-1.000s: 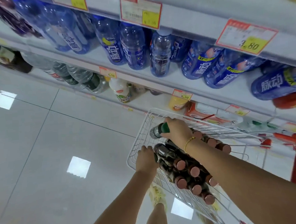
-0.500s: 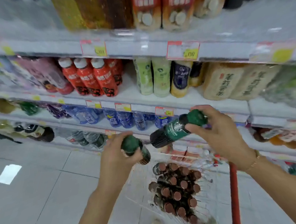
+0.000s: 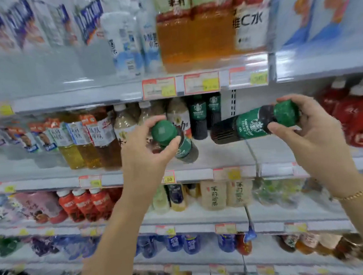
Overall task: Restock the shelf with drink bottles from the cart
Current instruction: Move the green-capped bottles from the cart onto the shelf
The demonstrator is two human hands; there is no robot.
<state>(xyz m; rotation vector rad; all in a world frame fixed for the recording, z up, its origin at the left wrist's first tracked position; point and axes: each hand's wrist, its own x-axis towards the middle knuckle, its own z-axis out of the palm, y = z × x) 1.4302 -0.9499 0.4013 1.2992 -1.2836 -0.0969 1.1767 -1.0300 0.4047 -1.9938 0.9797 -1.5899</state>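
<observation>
My left hand (image 3: 144, 158) grips a dark coffee bottle with a green cap and green label (image 3: 182, 147), its cap toward me and its base tilted toward the shelf. My right hand (image 3: 316, 133) holds a second, matching bottle (image 3: 250, 126) almost level, base pointing left at the shelf gap. Both hover just in front of a white shelf board (image 3: 224, 154) at chest height. Two same green-labelled bottles (image 3: 206, 116) stand upright at the back of that gap. The cart is out of view.
Tea bottles (image 3: 95, 140) fill the shelf left of the gap, red bottles (image 3: 358, 118) the right. A slotted upright (image 3: 233, 102) stands behind the gap. Price tags (image 3: 201, 83) line the shelf above; more stocked shelves run below.
Both hands have lifted the two bottles from above the cart up to the higher shelf. My view has tilted upward, so the cart has dropped out of sight.
</observation>
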